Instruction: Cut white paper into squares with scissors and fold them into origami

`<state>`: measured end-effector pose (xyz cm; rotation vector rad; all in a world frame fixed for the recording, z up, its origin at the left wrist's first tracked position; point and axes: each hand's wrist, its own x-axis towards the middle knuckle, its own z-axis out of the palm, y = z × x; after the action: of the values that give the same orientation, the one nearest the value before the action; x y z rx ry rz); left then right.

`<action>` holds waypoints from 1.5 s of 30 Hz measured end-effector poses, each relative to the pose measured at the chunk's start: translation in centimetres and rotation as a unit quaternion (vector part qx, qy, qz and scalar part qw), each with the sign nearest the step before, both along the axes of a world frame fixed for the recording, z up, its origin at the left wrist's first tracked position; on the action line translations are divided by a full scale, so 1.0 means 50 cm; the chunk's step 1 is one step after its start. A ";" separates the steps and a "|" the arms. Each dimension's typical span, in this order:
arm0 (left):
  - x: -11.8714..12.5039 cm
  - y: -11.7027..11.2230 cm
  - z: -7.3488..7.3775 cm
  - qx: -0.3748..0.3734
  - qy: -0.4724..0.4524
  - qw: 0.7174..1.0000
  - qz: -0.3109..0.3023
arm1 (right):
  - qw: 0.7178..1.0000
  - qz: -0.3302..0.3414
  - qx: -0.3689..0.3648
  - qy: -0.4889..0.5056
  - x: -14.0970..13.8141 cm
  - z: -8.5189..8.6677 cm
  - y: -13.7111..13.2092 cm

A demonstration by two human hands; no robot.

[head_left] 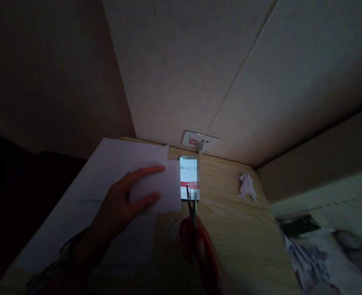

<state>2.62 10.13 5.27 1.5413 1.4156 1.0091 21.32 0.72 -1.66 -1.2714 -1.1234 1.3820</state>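
Observation:
My left hand holds a folded piece of white paper, thumb and forefinger lying across its face. Its other fingers are hidden. Larger white sheets spread under and behind that hand on the wooden table. My right hand grips red-handled scissors, their blades slightly apart and pointing away from me. The blade tips overlap the lit phone in this view, just right of the folded paper's edge; I see no contact with the paper.
A folded paper figure lies toward the table's right edge. On the wall behind is a socket with a plug in it. Beyond the right edge, lower down, are fabric-like items and a green object. The scene is dim.

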 end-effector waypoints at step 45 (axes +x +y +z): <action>0.003 -0.007 0.002 0.017 0.022 1.000 -0.007 | 0.998 -0.018 -0.057 -0.025 -0.055 0.028 -0.019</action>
<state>2.74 9.75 5.39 1.6059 1.4226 1.0011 18.58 -0.22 -0.25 -1.4076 -1.0619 1.4106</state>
